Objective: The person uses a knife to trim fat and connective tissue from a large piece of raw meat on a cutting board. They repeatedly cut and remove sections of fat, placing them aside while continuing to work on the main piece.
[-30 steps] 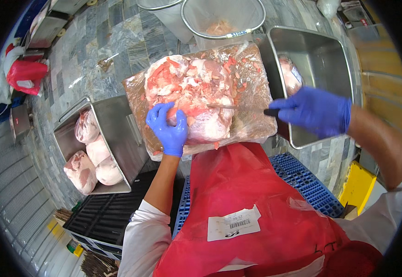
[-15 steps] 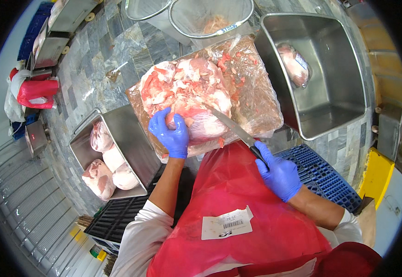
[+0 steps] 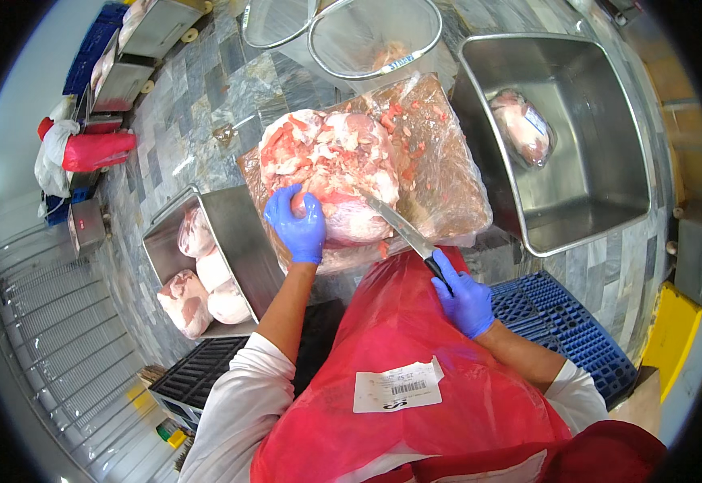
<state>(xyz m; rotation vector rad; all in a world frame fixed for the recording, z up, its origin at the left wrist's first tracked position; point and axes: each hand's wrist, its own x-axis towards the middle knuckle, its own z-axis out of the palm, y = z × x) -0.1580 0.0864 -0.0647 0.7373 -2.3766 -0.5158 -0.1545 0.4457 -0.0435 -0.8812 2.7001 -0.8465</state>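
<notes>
A large pale-pink piece of raw meat [image 3: 331,157] lies on the plastic-wrapped brown board [image 3: 447,181] in front of me, its top cut open and ragged. My left hand [image 3: 298,229], in a blue glove, grips its near left edge with curled fingers and thumb. In my right hand [image 3: 465,299], also gloved in blue, is a knife [image 3: 405,228] with a dark handle, held at the board's near edge. The blade slants away to the left, and its tip touches or lies just over the meat's cut surface. Small red and white scraps [image 3: 403,137] are scattered to the meat's right.
On the right stands a deep metal tub [image 3: 592,161] holding one wrapped meat piece [image 3: 522,129]. A metal bin [image 3: 242,241] at left holds several meat pieces. Clear-lined round containers [image 3: 375,36] stand beyond the board. A blue pallet [image 3: 552,310] lies at near right; another person [image 3: 97,151] stands far left.
My right hand has shifted left, and the knife points more steeply away from me. The left hand keeps its hold on the meat. The whole view has swung slightly.
</notes>
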